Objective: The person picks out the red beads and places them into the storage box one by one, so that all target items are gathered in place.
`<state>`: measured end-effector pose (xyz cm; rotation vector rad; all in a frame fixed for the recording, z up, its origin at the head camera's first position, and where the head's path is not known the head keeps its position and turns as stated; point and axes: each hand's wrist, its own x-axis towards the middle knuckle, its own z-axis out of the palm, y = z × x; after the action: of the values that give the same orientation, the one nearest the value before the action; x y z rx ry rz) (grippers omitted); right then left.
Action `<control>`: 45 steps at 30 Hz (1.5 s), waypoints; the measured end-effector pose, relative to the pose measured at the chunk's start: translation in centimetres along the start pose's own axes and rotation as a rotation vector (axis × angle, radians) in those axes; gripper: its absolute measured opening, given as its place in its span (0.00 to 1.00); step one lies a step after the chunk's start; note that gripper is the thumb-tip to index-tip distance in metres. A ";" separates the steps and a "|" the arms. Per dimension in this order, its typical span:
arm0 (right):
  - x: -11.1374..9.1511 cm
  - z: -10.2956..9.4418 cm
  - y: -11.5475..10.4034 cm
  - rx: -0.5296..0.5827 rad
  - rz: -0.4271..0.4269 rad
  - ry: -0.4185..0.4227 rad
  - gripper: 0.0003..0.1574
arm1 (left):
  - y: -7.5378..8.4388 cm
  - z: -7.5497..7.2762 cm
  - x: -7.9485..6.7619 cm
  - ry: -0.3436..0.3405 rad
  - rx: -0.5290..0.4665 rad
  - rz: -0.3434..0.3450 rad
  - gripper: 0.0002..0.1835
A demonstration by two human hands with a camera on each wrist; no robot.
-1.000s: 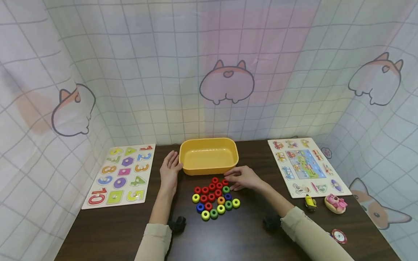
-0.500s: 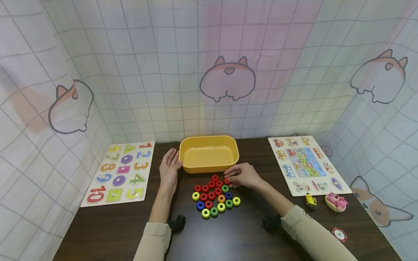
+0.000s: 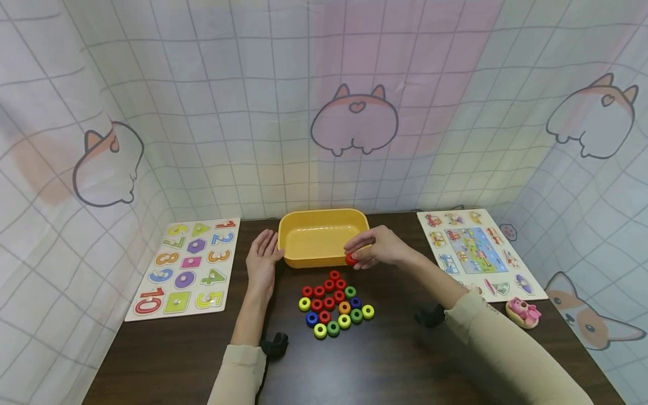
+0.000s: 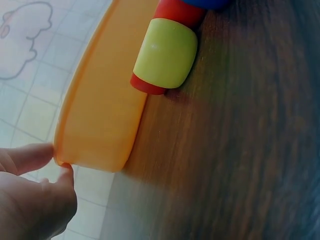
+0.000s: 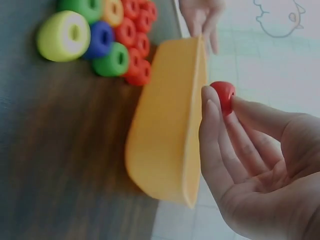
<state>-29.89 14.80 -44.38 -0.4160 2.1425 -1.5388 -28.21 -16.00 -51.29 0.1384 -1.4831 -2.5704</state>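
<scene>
Between the thumb and fingertips of my right hand [image 3: 386,246] is a small red bead [image 5: 224,96] with a hole, held above the front right rim of the yellow tray [image 3: 324,262]. My left hand [image 3: 261,264] rests at the tray's left end, fingers fairly straight along its outside. In the left wrist view, the thumb and a finger [image 4: 30,156] touch the rim corner. In front of the tray, several red beads [image 3: 329,304] lie grouped with yellow beads [image 3: 320,331], green beads [image 3: 333,328], blue beads [image 3: 311,319] and one orange bead [image 3: 345,307]. The tray's visible floor is bare.
A number puzzle board [image 3: 184,267] lies on the left of the dark table [image 3: 324,371]. To the right are a picture puzzle board [image 3: 478,253] and a pink toy [image 3: 523,313]. A printed curtain [image 3: 243,140] stands close behind the tray.
My right hand has picked up a red bead from the back right of the group and raised it to the tray's rim. My left hand has stayed at the tray's left end.
</scene>
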 end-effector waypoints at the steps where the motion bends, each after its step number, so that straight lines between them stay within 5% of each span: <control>1: 0.4 -0.1 -0.4 -0.003 -0.005 -0.010 0.17 | 0.1 0.0 -0.1 -0.003 0.001 0.001 0.38; 14: 8.3 0.6 -4.8 0.031 0.085 -0.067 0.21 | 0.1 -0.3 -0.2 -0.019 -0.013 -0.013 0.39; 27: 16.0 4.6 -4.1 0.041 0.176 -0.001 0.19 | 0.2 -0.3 -0.1 -0.020 -0.031 -0.015 0.39; 35: 18.5 6.2 -2.2 0.065 0.234 0.029 0.16 | -0.6 -0.6 0.1 -0.026 -0.085 -0.048 0.40; 45: 18.3 7.3 -1.3 0.063 0.201 0.062 0.17 | -0.2 -0.6 0.2 -0.026 -0.061 -0.045 0.40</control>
<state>-41.46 -0.58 -48.58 -0.1280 2.1045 -1.5170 -28.29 -16.40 -51.73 0.1330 -1.4247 -2.6598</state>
